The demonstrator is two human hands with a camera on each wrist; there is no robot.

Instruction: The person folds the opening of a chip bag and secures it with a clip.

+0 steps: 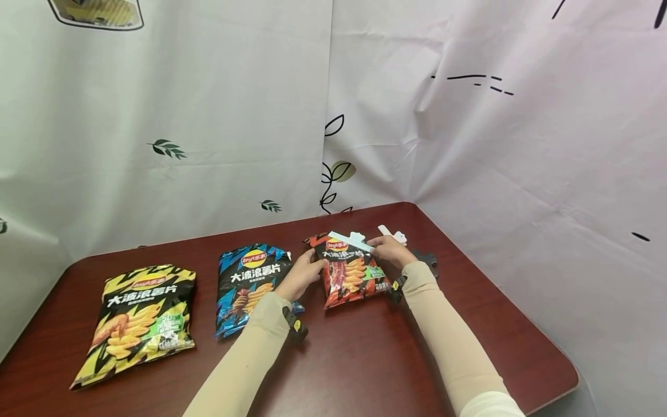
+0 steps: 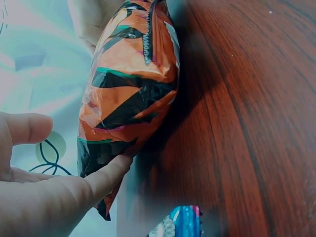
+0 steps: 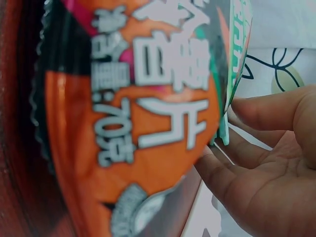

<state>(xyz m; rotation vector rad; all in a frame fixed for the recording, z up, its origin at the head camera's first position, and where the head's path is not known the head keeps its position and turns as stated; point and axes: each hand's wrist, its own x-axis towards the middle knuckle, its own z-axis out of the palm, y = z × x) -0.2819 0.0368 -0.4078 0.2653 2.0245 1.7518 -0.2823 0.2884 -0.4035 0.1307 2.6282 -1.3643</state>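
Note:
A red-and-black chip bag (image 1: 344, 275) lies face up on the table, with a pale sealing clip (image 1: 350, 240) across its top end. My right hand (image 1: 392, 251) is at the clip's right end; in the right wrist view, thumb and fingers (image 3: 247, 163) close around the end of the clip (image 3: 223, 132) at the bag's edge. My left hand (image 1: 302, 273) is at the bag's left side. In the left wrist view its extended index finger (image 2: 111, 173) touches the bag's corner, with the thumb held apart.
A blue chip bag (image 1: 245, 278) lies left of the red one, partly behind my left forearm. Farther left is a yellow chip bag (image 1: 140, 318). Beyond my right hand lie a white clip (image 1: 393, 234) and a dark clip (image 1: 428, 262), partly hidden. Curtains (image 1: 234, 116) stand behind the table.

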